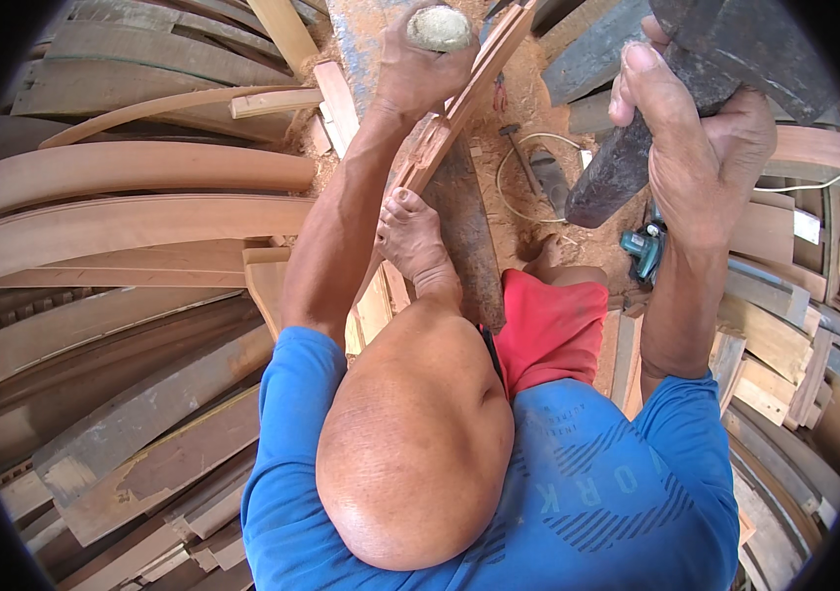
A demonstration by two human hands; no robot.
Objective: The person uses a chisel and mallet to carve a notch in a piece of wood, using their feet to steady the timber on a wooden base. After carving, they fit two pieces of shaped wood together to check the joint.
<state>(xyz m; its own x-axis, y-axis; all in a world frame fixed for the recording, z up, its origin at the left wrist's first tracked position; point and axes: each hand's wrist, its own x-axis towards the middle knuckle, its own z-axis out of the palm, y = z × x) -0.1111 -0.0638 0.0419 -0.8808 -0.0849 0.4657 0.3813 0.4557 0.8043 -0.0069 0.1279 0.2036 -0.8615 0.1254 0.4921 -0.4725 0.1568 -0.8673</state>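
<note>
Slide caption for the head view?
Left hand grips a pale-ended handle, right hand a dark blocky tool; bare foot against notched wood.

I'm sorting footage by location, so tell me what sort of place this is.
Probably a woodworking shop: curved boards lie stacked at left, sawdust is spread ahead, and what looks like a teal power tool lies at right.
</note>
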